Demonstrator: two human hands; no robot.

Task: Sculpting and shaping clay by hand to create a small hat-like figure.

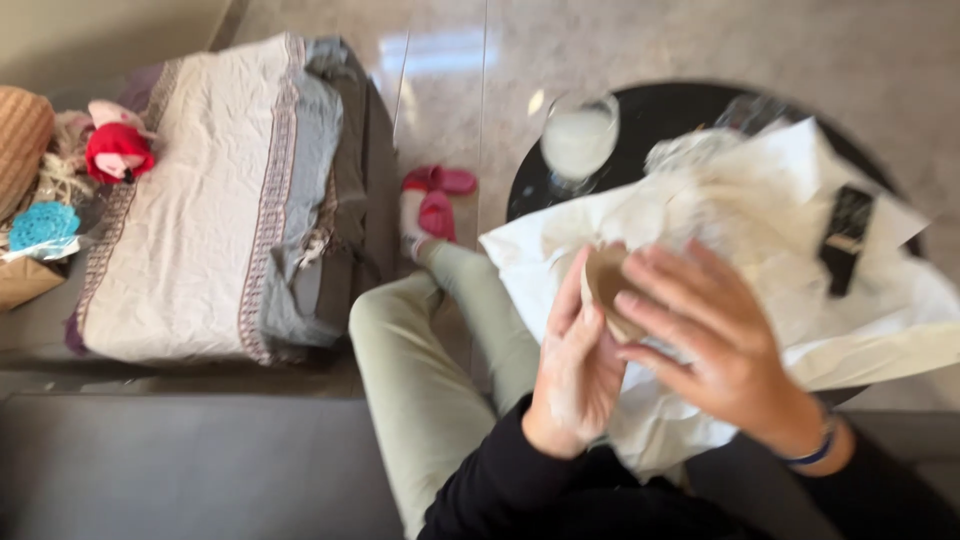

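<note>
Both hands up close, black sleeves at the bottom edge. Left hand [577, 365] upright with fingers pressed together, cupping the near side of a small tan clay-like piece [607, 290]. Right hand [715, 340] over the same piece from the other side, fingers spread and slightly curled, fingertips [640, 300] touching it; a blue band at that wrist. Held between the two hands, above the near-left edge of the white paper sheet [880, 320], motion-blurred, exact shape hard to tell.

Outward from there: crumpled white paper draped over most of a round black table [650, 110], hanging off its near edge towards the lap. Small black rectangular object [845, 240] lying on the paper near the table's right edge. Glass of white liquid [578, 140] standing on bare tabletop at the far-left edge, just beside the paper. Blurred clear object beyond the paper at the far edge, cannot tell what.

Below the table's left edge, a leg in pale green trousers [420, 370], stretched to a pink slipper [436, 200] on the glossy tiled floor. Well to the left, a striped folded blanket [200, 200] on a grey couch, with a red-and-pink soft toy [118, 150] and a turquoise crocheted piece [42, 225] at its far-left end.
</note>
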